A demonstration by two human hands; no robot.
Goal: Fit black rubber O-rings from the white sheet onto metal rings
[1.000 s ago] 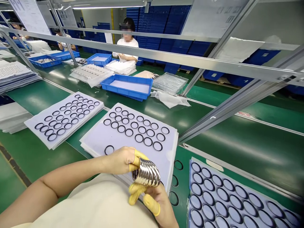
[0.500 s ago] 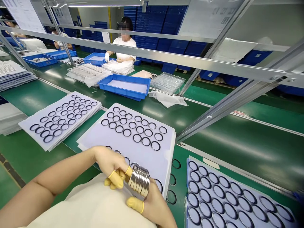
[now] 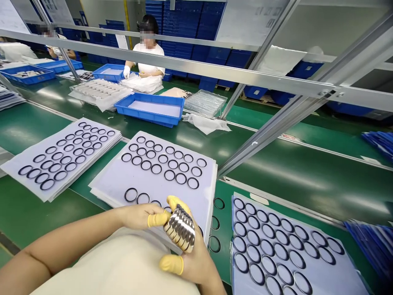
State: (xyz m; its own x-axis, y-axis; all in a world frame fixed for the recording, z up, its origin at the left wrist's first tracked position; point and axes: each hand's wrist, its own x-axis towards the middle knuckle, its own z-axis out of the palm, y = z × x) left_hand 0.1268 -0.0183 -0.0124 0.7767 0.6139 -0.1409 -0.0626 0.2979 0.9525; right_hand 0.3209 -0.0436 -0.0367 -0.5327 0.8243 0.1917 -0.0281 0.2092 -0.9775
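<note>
1. A stack of silver metal rings (image 3: pixel 181 228) is clamped between the left hand (image 3: pixel 138 217) and the right hand (image 3: pixel 192 262). The hands are together, and the stack is gripped from both sides, just above the sheets below.
2. Yellow finger cots (image 3: pixel 159 220) are worn on the fingers of both hands.
3. A stack of lavender sheets (image 3: pixel 153 168) lies directly beneath the hands on the green conveyor table (image 3: pixel 39 209). Rows of black rings (image 3: pixel 169 175) are laid out on the top sheet, ahead of the hands.
4. To the right of the hands, loose black rings (image 3: pixel 214 244) lie on the table, just beside the sheets. Farther right, a sheet of black-rimmed discs (image 3: pixel 294 246) is placed.
5. To the left of the hands, a second sheet stack (image 3: pixel 61 159) is set out, also carrying black rings.
6. Well ahead of the hands, a blue plastic tray (image 3: pixel 147 118) is seen on the table. Beyond it, a co-worker (image 3: pixel 147 55) in white gloves is seated behind an aluminium rail (image 3: pixel 184 67).
</note>
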